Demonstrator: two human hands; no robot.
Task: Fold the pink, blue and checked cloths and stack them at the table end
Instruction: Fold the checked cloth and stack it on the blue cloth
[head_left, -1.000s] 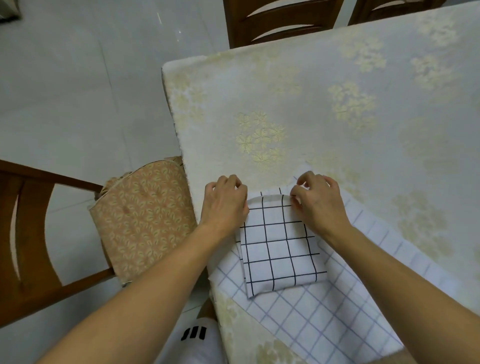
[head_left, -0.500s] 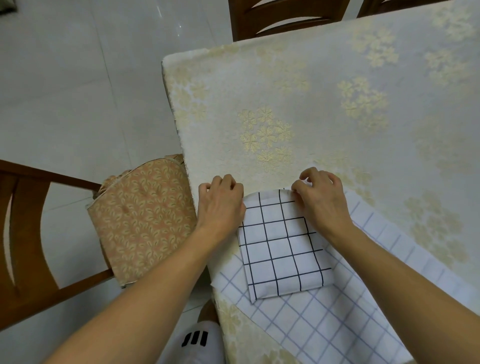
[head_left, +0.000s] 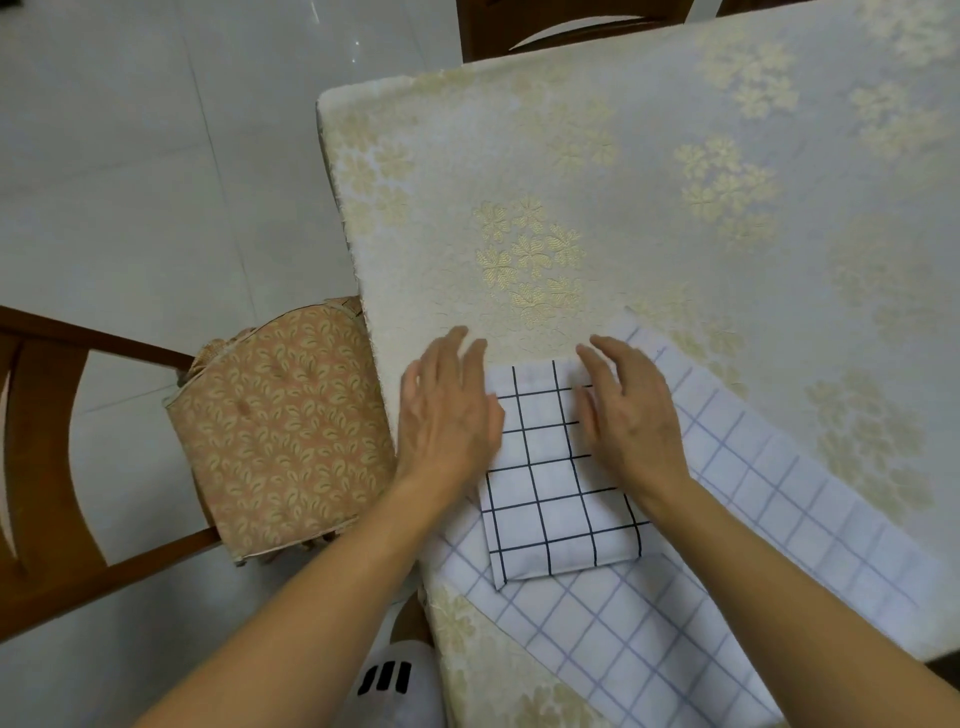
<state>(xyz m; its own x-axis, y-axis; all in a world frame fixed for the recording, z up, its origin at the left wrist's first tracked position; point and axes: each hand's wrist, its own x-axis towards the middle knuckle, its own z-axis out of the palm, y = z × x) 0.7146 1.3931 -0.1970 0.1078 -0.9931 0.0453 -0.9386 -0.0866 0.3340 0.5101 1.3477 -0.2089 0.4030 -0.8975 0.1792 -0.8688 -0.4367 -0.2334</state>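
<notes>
Both hands blurry (fingers spread flat), left hand (head_left: 447, 415) and right hand (head_left: 628, 415) covering far corners of folded checked cloth (head_left: 556, 504), long axis pointing away, lying on blue-lined cloth (head_left: 779, 519)

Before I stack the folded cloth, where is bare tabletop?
Bare tablecloth runs from both hands to the far table end. The near corner is crowded: the folded black-checked cloth lies on the spread blue-checked cloth.

Matt woven checked cloth (head_left: 558, 499) on embossed tablecloth (head_left: 649, 182) (slightly glossy).
</notes>
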